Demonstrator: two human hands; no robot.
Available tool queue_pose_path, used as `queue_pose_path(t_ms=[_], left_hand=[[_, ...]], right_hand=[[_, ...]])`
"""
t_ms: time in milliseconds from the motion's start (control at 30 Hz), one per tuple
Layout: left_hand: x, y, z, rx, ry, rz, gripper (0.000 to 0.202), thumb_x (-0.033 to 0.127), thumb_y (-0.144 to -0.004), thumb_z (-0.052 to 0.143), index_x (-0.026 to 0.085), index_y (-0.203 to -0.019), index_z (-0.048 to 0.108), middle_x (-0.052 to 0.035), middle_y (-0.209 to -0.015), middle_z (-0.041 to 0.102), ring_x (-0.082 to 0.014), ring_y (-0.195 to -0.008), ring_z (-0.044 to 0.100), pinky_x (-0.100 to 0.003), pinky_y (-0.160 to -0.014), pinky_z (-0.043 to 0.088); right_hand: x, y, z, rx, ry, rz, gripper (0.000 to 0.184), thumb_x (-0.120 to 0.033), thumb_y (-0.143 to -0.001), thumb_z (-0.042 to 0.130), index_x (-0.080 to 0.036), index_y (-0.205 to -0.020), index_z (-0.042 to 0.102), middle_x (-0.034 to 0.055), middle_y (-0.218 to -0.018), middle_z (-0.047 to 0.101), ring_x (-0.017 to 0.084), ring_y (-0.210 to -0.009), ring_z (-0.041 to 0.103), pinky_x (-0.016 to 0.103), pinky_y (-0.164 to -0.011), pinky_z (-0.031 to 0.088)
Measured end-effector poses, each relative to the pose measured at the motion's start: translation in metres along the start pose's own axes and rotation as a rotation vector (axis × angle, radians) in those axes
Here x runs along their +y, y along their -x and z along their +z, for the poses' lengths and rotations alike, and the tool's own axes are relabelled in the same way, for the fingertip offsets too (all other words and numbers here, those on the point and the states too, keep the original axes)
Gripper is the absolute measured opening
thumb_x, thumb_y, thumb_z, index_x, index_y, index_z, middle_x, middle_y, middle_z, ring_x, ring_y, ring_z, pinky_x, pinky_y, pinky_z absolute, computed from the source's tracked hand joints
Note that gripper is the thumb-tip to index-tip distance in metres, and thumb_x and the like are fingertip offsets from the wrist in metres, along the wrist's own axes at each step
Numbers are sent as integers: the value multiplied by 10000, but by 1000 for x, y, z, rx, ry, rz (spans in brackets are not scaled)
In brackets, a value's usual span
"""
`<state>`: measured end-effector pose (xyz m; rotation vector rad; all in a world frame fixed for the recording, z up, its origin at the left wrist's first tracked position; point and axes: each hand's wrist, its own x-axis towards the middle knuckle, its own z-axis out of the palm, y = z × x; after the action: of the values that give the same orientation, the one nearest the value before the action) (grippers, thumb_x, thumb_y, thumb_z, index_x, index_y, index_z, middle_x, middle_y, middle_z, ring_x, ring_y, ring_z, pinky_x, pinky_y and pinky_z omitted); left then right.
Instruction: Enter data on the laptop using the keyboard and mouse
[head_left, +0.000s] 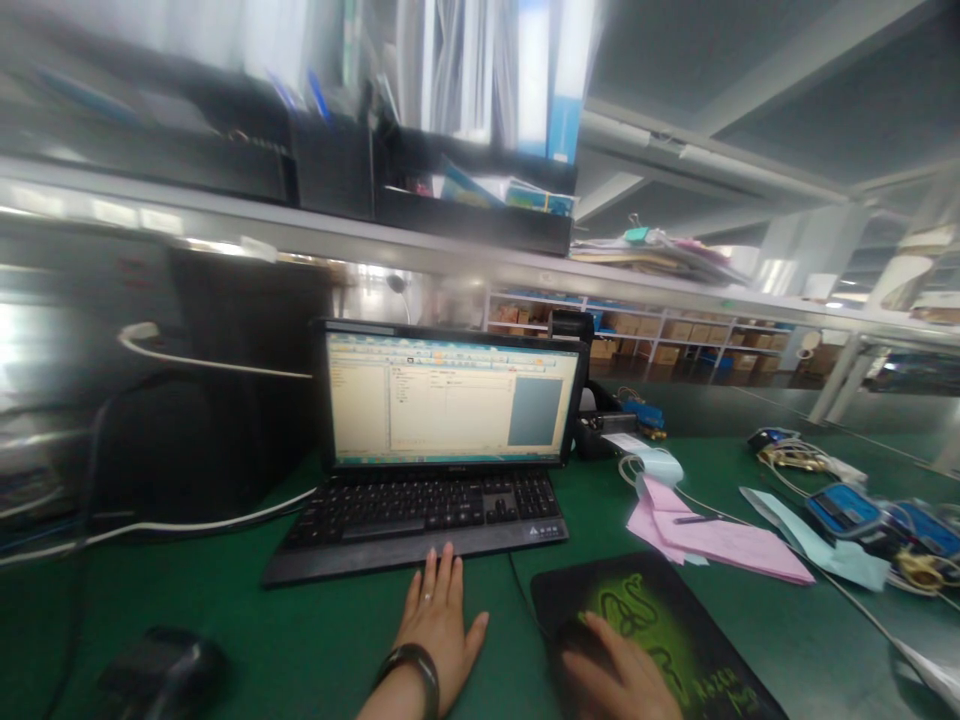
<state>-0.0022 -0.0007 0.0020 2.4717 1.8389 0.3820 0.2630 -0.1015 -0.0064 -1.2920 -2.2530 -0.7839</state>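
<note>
Far left: a dark handheld object, too blurred to name, sits on the green desktop, with a white cable running behind it toward the keyboard.

Left hand: the left hand lies flat and open on the desktop, fingers spread wide, gripping nothing. Its fingertips are just below the front edge of the black keyboard. A ring and a dark bangle are worn on this hand and wrist.

Screen: a monitor stands behind the keyboard, showing a pale software window.

Right hand: the right hand is cupped in a narrow, relaxed grip over a computer mouse, which is mostly hidden beneath the palm. The mouse sits on a black mouse pad with a green design.

Papers: loose pink forms lie just right of the pad, with a pen on top and pale blue slips nearby.

Far right: blue cases lie in a tangle of cables.

Risk: a wide sweep of the mouse could push the right hand into the forms, shifting them or rolling the pen off. Snagged cables could drag the slips. Leaning on the keyboard edge could trigger stray keystrokes.
</note>
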Motion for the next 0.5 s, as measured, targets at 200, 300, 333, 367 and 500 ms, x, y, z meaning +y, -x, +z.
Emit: queue_pose_path(t_ms=[200, 300, 333, 367, 500], left_hand=[[0, 0, 1, 2, 3, 4, 720, 557, -782, 235, 97, -1334, 213, -92, -1444, 67, -265, -1314, -27, -451, -1073, 103], [0, 0, 2, -1, 2, 9, 723, 562, -784, 229, 95, -1335, 210, -94, -1443, 67, -266, -1313, -27, -449, -1074, 101], [-1, 0, 2, -3, 3, 9, 725, 564, -783, 228, 95, -1335, 209, -94, -1443, 66, -268, -1313, -26, -451, -1073, 101], [-1, 0, 3, -5, 3, 8, 727, 566, -782, 230, 95, -1335, 208, -95, -1443, 66, -269, -1313, -24, -452, -1073, 101], [-3, -1, 7, 9, 0, 11, 724, 562, -781, 238, 99, -1337, 201, -91, -1444, 62, -266, -1313, -28, -450, -1074, 99]], right_hand=[[-3, -1, -3, -11, -28, 26, 508, -170, -629, 563, -343, -1107, 549, 109, -1161, 539, 237, -890, 597, 325, -690, 503], [-6, -1, -3, -6, -61, 55, 503, -162, -622, 570, -345, -1090, 558, 118, -1164, 531, 238, -903, 589, 335, -696, 500], [-7, -1, -2, -3, -70, 62, 500, -164, -621, 573, -347, -1085, 560, 117, -1164, 530, 237, -904, 588, 334, -694, 500], [-7, -1, -2, 2, -80, 68, 500, -163, -616, 575, -348, -1080, 563, 114, -1167, 527, 237, -905, 586, 335, -694, 499], [-7, -2, -1, 12, -93, 93, 500, -157, -602, 571, -347, -1064, 572, 99, -1188, 513, 238, -908, 582, 345, -706, 496]])
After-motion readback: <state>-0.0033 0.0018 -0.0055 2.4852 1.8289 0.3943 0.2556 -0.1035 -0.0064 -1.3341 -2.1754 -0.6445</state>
